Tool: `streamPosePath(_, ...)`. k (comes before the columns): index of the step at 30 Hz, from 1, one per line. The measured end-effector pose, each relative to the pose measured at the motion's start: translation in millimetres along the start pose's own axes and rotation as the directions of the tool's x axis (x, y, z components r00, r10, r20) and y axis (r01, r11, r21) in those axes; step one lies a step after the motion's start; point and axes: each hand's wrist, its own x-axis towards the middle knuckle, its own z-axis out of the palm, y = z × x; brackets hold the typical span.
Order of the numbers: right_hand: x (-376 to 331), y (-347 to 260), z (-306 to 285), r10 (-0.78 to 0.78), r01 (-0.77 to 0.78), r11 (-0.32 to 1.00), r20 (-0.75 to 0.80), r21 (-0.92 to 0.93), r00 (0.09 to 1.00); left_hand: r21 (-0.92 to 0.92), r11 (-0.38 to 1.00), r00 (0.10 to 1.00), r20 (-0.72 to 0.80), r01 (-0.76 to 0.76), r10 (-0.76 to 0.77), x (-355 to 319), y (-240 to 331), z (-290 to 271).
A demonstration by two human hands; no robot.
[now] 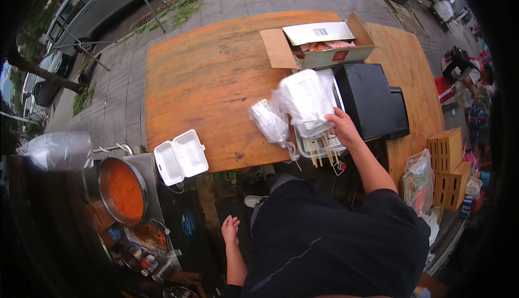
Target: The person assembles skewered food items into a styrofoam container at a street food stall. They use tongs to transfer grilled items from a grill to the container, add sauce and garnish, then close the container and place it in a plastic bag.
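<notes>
My right hand (341, 128) reaches out over the near edge of the orange wooden table (205, 81) and grips a clear plastic bag of white foam boxes (305, 100), which is blurred. A second clear bag of plastic ware (269, 122) lies just left of it on the table. Under my right hand sits a metal tray (319, 149) with wooden skewers. My left hand (230, 228) hangs low beside my dark shirt, fingers apart and holding nothing.
An open white foam box (181, 157) lies by a pot of orange-red sauce (124, 190) at the left. A cardboard box (319, 46) and a black device (370, 100) stand on the table. Wooden crates (448, 165) are stacked at the right. Parked cars stand beyond the pavement.
</notes>
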Motion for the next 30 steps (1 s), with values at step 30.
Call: streamPosePath(30,-244.4,236.2,361.7,0.037,0.824,0.512,0.965,-0.242,0.261,0.471,0.729,-0.252,-0.882,-0.497,0.398,-308.9,-87.0,-364.0)
